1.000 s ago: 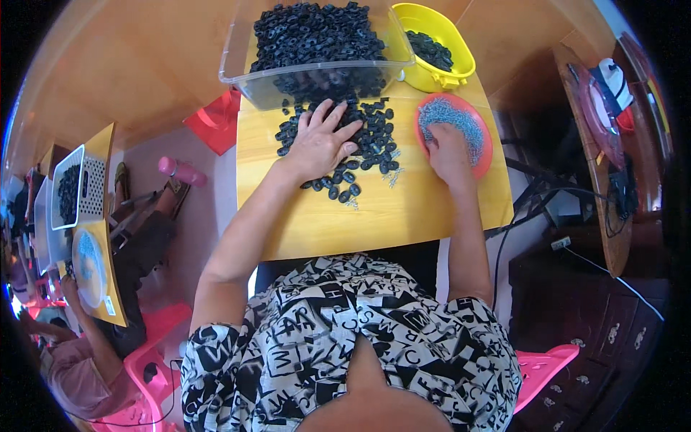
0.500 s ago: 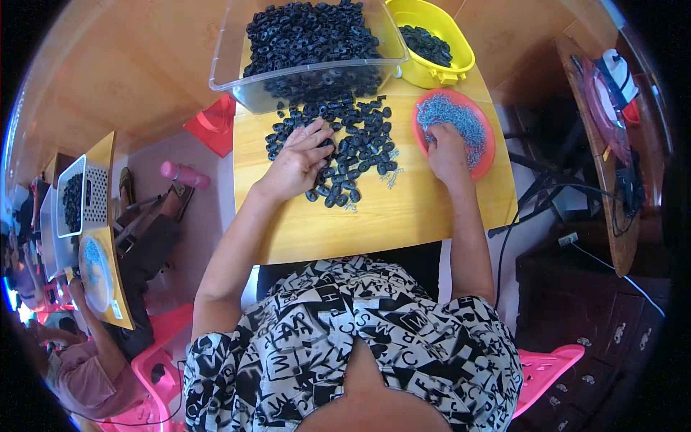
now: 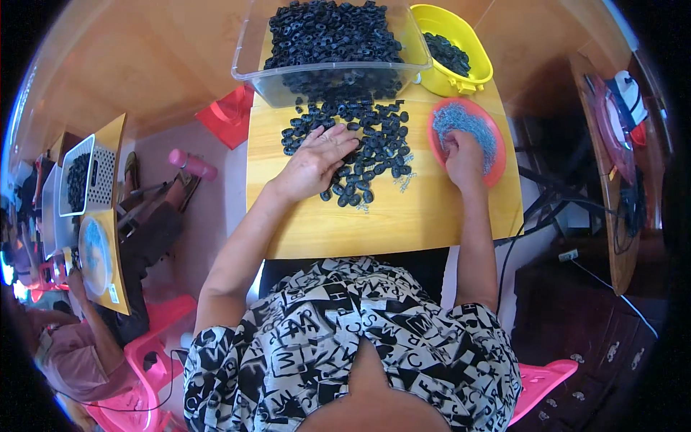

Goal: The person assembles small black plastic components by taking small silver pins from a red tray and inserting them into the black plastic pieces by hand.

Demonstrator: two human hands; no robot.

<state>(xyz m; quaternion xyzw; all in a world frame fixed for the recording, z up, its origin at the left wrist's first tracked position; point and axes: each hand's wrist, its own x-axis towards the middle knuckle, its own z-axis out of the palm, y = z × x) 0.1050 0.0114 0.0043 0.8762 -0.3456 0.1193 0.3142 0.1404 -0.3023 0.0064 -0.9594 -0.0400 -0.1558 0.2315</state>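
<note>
Beneath and beyond the left grip, a loose bed of small black oval parts covers the far middle of the tabletop. The left grip lies palm down over these parts, fingers extended and not clenched; its underside is hidden, so a part caught beneath it cannot be ruled out. To its right, the right grip rests in a red plate of small silvery metal pieces; its fingers are bent down into the heap, and whether they pinch a piece cannot be told, because the fingertips are largely hidden. Between the two grips, nearer the left, some loose silvery pieces lie beside the black parts. Directly beyond the left grip stands a clear bin heaped with similar black parts; beyond the right grip, just past the plate, stands a yellow tub containing more dark parts. Handling: each black part appears light and stiff, probably moulded plastic, slightly slippery and unlikely to break; take hold across its two long edges, between thumb and forefinger. The silvery pieces appear light, hard and easily scattered; take hold of one piece by its end, using the fingertips only
</note>
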